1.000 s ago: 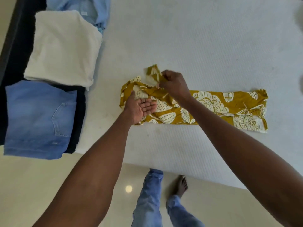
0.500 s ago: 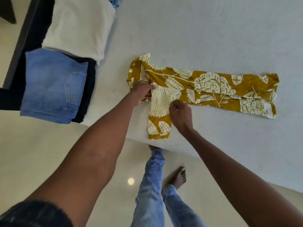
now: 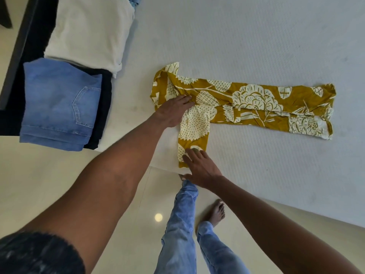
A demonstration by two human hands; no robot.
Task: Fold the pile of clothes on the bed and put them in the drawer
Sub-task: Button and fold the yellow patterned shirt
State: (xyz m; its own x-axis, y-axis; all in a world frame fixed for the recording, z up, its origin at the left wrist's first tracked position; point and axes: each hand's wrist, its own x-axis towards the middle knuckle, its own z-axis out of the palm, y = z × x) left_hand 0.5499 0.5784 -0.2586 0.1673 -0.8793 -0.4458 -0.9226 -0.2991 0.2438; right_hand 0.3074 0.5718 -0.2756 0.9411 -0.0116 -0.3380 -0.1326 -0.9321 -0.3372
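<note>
The yellow shirt [image 3: 246,101] lies flat on the bed [image 3: 256,36] beside the folded jeans [image 3: 59,103], both hands apart and flat-fingered, left hand [image 3: 173,110] pinning the shoulder, right hand [image 3: 201,167] best smoothing the sleeve before folding it across.

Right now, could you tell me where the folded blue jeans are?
In the head view, the folded blue jeans lie at the left, on the bed's corner, beside the folded cream garment.
</note>
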